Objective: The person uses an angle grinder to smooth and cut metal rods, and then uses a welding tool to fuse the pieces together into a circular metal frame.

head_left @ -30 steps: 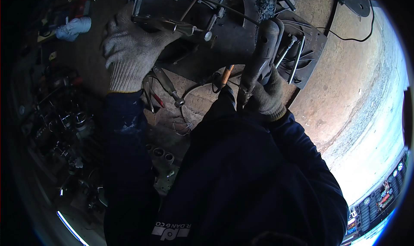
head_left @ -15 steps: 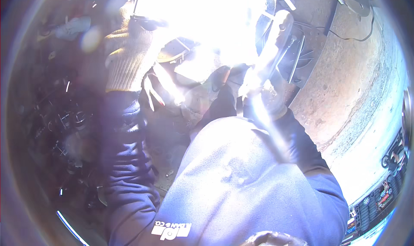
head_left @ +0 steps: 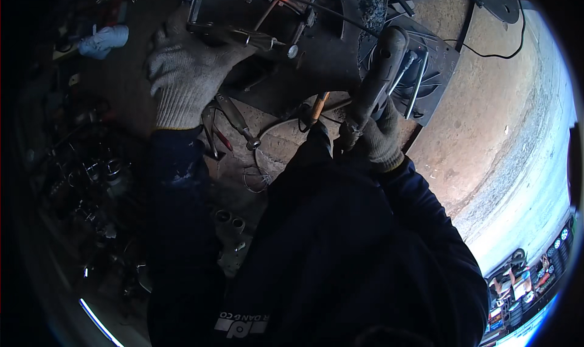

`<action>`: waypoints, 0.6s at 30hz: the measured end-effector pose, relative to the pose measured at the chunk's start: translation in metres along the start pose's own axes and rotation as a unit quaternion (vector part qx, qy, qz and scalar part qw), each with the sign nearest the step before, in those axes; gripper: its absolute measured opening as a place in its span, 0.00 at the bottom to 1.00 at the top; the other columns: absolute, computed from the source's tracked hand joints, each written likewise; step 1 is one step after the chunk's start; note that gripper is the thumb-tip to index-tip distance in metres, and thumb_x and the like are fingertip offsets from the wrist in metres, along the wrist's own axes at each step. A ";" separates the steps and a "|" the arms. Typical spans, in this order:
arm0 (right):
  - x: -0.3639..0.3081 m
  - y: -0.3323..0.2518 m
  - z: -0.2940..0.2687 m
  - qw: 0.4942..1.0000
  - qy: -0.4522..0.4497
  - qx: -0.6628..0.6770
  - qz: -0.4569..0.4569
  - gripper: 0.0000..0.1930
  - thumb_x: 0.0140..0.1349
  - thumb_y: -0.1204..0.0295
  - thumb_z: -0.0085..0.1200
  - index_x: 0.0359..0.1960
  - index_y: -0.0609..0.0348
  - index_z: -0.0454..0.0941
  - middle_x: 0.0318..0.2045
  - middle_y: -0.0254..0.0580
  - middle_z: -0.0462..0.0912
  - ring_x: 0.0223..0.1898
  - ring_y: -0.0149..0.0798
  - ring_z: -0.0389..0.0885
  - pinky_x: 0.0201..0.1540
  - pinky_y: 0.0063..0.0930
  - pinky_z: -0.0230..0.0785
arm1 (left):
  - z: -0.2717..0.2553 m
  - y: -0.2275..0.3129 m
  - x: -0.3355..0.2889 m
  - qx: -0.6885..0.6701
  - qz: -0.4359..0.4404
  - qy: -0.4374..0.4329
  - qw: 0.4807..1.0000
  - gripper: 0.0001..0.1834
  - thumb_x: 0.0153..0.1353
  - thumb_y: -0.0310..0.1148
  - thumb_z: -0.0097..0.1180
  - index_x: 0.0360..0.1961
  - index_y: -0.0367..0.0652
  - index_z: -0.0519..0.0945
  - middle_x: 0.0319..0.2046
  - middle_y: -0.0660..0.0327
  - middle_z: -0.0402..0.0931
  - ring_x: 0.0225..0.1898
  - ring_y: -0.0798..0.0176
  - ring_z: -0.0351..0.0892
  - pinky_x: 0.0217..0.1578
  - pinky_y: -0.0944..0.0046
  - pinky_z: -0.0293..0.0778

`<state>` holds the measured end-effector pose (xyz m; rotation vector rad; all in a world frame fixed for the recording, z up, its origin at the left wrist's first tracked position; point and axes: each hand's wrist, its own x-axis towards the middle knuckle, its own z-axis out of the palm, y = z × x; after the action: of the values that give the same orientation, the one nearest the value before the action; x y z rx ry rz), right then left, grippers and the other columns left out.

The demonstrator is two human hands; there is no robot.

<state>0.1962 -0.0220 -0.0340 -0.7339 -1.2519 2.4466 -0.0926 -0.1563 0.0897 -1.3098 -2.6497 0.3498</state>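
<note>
My right hand (head_left: 378,141), in a knit work glove, is closed around a dark electrode holder (head_left: 384,73). A thin dark rod (head_left: 340,17) runs from its head up and left across a dark metal workpiece (head_left: 304,70). Small orange glowing spots show near the workpiece's welded bars (head_left: 267,13). My left hand (head_left: 185,70), gloved too, lies at the workpiece's left side, thumb stretched out to the right and apart from the fingers. Its thumb lies along a slim metal clamp-like tool (head_left: 243,38); some fingertips are hidden.
A chipping hammer-like tool (head_left: 234,117) and red-handled pliers (head_left: 216,134) lie below the workpiece. An orange-brown handle (head_left: 319,106) and a cable (head_left: 274,125) are near my legs. A metal plate (head_left: 441,61) stands right, a pale cloth (head_left: 104,41) far left.
The blinding white arc glare over the workpiece has gone out, and the scene is dark. The electrode holder's head has dropped slightly; my left hand stays in nearly the same place.
</note>
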 end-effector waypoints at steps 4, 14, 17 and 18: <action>0.001 0.001 -0.001 1.000 -0.006 -0.006 -0.007 0.23 0.62 0.73 0.63 0.58 0.63 0.71 0.49 0.43 0.83 0.50 0.36 0.84 0.54 0.31 0.77 | -0.010 0.001 -0.001 0.039 0.039 -0.020 0.998 0.48 0.49 0.67 0.67 0.61 0.42 0.74 0.59 0.43 0.68 0.58 0.43 0.74 0.59 0.41 0.73; 0.002 0.007 0.000 1.000 -0.001 -0.018 -0.019 0.27 0.62 0.72 0.64 0.62 0.64 0.68 0.52 0.45 0.82 0.52 0.37 0.82 0.57 0.32 0.75 | 0.004 -0.007 0.000 0.041 0.032 -0.021 0.998 0.38 0.54 0.65 0.64 0.57 0.49 0.80 0.55 0.43 0.69 0.58 0.43 0.72 0.57 0.43 0.74; 0.003 0.007 0.001 0.999 -0.008 -0.024 -0.025 0.27 0.63 0.72 0.64 0.62 0.64 0.68 0.52 0.44 0.82 0.53 0.37 0.82 0.57 0.32 0.74 | -0.012 0.006 0.000 0.007 0.008 -0.021 1.000 0.38 0.54 0.65 0.64 0.56 0.47 0.81 0.54 0.45 0.72 0.58 0.43 0.72 0.57 0.44 0.74; 0.003 0.006 0.001 0.999 -0.010 -0.029 -0.030 0.27 0.63 0.73 0.64 0.62 0.64 0.68 0.52 0.44 0.82 0.53 0.37 0.82 0.57 0.32 0.74 | -0.008 0.004 0.000 0.011 0.012 0.001 1.000 0.37 0.54 0.64 0.64 0.56 0.48 0.81 0.52 0.47 0.74 0.57 0.43 0.73 0.56 0.43 0.74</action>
<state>0.1929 -0.0247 -0.0393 -0.6783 -1.3382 2.3845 -0.0875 -0.1522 0.0960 -1.3356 -2.6235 0.3796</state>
